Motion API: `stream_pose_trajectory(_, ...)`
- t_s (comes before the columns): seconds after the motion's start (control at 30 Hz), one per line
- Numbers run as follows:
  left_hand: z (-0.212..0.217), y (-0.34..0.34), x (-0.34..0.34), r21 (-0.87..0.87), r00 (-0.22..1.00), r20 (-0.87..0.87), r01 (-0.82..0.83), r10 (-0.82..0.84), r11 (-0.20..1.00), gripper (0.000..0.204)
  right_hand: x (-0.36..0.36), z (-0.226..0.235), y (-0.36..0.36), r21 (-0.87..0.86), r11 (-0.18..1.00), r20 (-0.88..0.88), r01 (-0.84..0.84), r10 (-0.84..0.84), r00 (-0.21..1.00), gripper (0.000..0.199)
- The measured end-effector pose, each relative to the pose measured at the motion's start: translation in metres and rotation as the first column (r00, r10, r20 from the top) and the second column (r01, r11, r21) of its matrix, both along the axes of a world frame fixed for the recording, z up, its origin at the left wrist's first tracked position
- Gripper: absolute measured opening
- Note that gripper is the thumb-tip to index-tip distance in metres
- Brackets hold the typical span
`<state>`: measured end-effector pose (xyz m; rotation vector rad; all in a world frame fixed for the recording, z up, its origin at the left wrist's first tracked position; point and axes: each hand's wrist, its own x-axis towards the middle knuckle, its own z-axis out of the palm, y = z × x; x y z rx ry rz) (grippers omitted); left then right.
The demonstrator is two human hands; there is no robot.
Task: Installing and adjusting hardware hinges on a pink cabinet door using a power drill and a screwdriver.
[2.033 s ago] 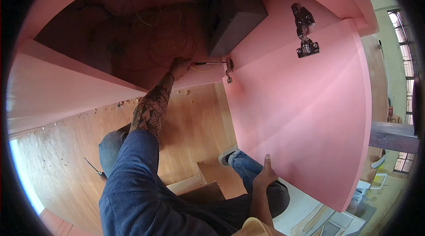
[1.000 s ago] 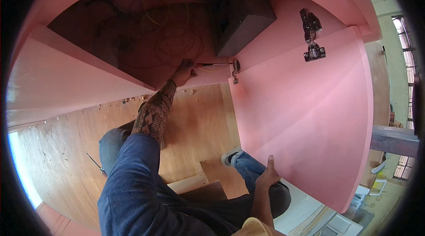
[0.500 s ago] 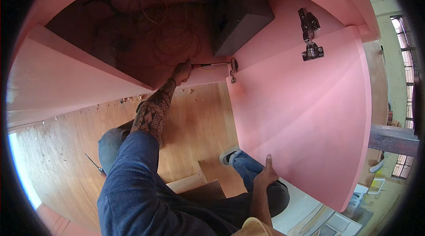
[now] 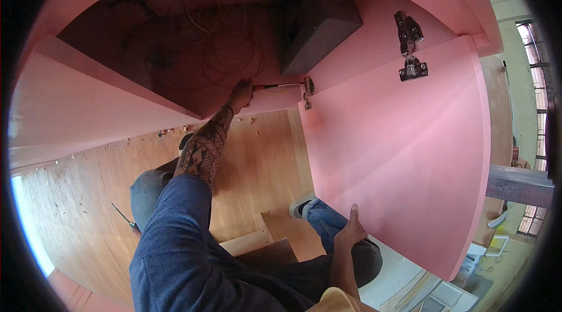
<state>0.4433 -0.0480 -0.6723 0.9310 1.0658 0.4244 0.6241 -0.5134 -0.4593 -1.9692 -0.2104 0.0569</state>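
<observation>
Head view, looking down: the person's left hand (image 4: 241, 94), at the end of a tattooed forearm rising from the lower middle of the frame, reaches up to the centre top, where its fingers are clenched around the handle of a screwdriver (image 4: 275, 86). The screwdriver lies level, its thin shaft pointing to the right, and its tip meets the lower hinge (image 4: 307, 90), a small metal piece at the upper left corner of the pink cabinet door (image 4: 398, 159). The door fills the right half of the frame, swung open. A second, upper hinge (image 4: 410, 48) shows in the upper right of the frame, one dark metal part on the cabinet's side wall and one on the door just below it.

The right hand (image 4: 350, 231), in the lower middle right, grasps the bottom edge of the door, thumb up against the pink face and the other fingers hidden behind the edge.

Inside the pink cabinet (image 4: 105, 107), at the top of the frame, a dark interior holds a grey box (image 4: 319, 25) and loops of thin wire (image 4: 211, 48). Below lies a wooden floor (image 4: 76, 195) with small chips scattered on it, and another thin tool (image 4: 126, 218) lies on it at the lower left, near the person's knee.
</observation>
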Motion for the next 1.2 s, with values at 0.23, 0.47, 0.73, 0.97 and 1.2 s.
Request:
stream_pose_trajectory(0.23, -0.009, 0.009, -0.014, 0.743, 0.995, -0.096, 0.066, 0.008, 0.667, 0.030, -0.012, 0.018, 0.017, 0.042, 0.999, -0.102, -0.001, 0.006, 0.995, 0.037)
stream_pose_trajectory(0.47, 0.002, 0.014, 0.012, 0.166, 0.985, -0.156, 0.096, -0.070, 0.981, 0.031, -0.005, 0.025, 0.006, -0.009, 0.994, -0.028, -0.112, 0.111, 0.993, 0.041)
stream_pose_trajectory(0.73, -0.037, 0.013, 0.010, 0.506, 0.990, -0.104, -0.026, 0.091, 0.862, 0.028, -0.009, 0.021, 0.009, 0.044, 0.994, -0.009, -0.096, 0.096, 0.995, 0.040)
stream_pose_trajectory(0.97, -0.007, 0.002, 0.012, 0.456, 0.976, 0.147, -0.209, 0.158, 0.865, 0.028, -0.008, 0.034, 0.010, -0.062, 0.998, -0.013, -0.031, 0.030, 0.999, 0.039)
stream_pose_trajectory(1.2, 0.009, -0.019, 0.022, 0.038, 0.996, -0.037, -0.080, 0.082, 0.996, 0.041, -0.002, 0.028, 0.003, -0.080, 0.992, -0.005, -0.095, 0.095, 0.995, 0.040)
